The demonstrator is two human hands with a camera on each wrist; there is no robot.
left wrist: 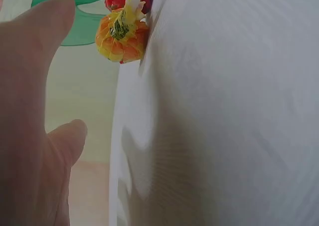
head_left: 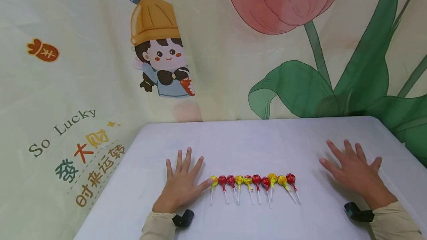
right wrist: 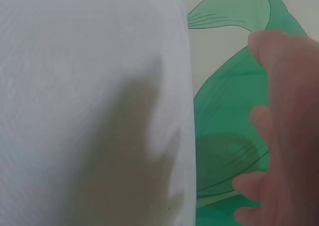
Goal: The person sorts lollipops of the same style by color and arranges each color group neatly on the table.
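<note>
Several lollipops in red and yellow wrappers lie side by side in a row, their white sticks pointing toward me. My left hand (head_left: 180, 189) is at the row's left end with its fingers spread. In the head view its thumb tip overlaps the leftmost yellow lollipop (head_left: 214, 182); the left wrist view shows a gap between the thumb and a yellow lollipop (left wrist: 119, 41). Far to the right of the rightmost red lollipop (head_left: 291, 178), my right hand (head_left: 355, 175) has its fingers spread and holds nothing. Shadows under both hands suggest they hover over the table.
A white-covered table (head_left: 247, 147) lies under both hands. Behind it hangs a printed cloth (head_left: 220, 66) with a cartoon figure and a large tulip. Black wrist cameras sit at the left wrist (head_left: 183, 218) and the right wrist (head_left: 358, 213).
</note>
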